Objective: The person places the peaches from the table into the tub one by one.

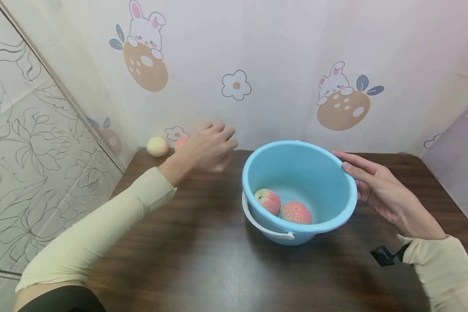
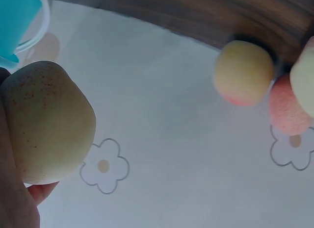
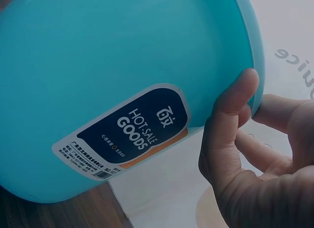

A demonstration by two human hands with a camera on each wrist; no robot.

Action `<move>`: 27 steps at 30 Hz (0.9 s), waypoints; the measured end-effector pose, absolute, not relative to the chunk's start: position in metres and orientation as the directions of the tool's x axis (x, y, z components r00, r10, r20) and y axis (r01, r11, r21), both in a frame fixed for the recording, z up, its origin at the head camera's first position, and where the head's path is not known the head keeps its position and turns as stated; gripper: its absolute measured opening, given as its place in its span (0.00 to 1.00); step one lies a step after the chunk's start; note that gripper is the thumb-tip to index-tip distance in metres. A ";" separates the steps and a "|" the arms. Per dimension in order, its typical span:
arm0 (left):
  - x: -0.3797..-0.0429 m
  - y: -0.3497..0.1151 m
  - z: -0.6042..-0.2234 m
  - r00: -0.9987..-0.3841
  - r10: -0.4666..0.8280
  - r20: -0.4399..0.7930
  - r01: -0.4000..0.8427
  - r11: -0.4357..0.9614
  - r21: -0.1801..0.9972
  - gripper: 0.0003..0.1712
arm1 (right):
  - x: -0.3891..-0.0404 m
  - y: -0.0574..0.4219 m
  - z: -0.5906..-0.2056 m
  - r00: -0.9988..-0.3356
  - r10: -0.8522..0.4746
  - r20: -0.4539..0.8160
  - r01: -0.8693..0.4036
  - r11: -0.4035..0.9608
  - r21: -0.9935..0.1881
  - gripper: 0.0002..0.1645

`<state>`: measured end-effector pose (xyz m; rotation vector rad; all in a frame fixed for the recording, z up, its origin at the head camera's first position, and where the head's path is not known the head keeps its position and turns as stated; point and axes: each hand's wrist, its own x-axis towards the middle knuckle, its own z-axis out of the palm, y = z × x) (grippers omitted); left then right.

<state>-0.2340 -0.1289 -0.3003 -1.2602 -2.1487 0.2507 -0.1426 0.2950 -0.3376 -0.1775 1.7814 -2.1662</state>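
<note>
My left hand is raised over the back of the table, left of the bucket, and grips a peach. The hand's back hides that peach in the head view; in the left wrist view it looks pale yellow with red specks. With thumb and fingers on either side of the rim, my right hand pinches the right edge of a light blue bucket. Two reddish peaches, one greener at its top and one speckled, lie inside against the near left wall. A label is on the bucket's outside.
At the table's back left corner are a pale peach and a pink one, partly behind my left wrist. A yellowish peach lies near them. The bucket's white handle hangs in front. A printed wall covering stands behind the table.
</note>
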 end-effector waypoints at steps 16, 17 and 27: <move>-0.223 -0.106 -0.274 -0.281 0.852 0.442 0.723 0.491 -0.486 0.09 | -0.144 0.295 -0.335 -0.936 -0.331 -0.119 0.182 -0.169 -0.969 0.25; -0.221 -0.104 -0.273 -0.268 0.853 0.448 0.717 0.488 -0.498 0.10 | -0.144 0.295 -0.335 -0.937 -0.331 -0.116 0.178 -0.166 -0.970 0.25; -0.204 -0.083 -0.263 -0.201 0.860 0.468 0.689 0.464 -0.556 0.12 | -0.142 0.295 -0.337 -0.935 -0.338 -0.104 0.171 -0.174 -0.970 0.26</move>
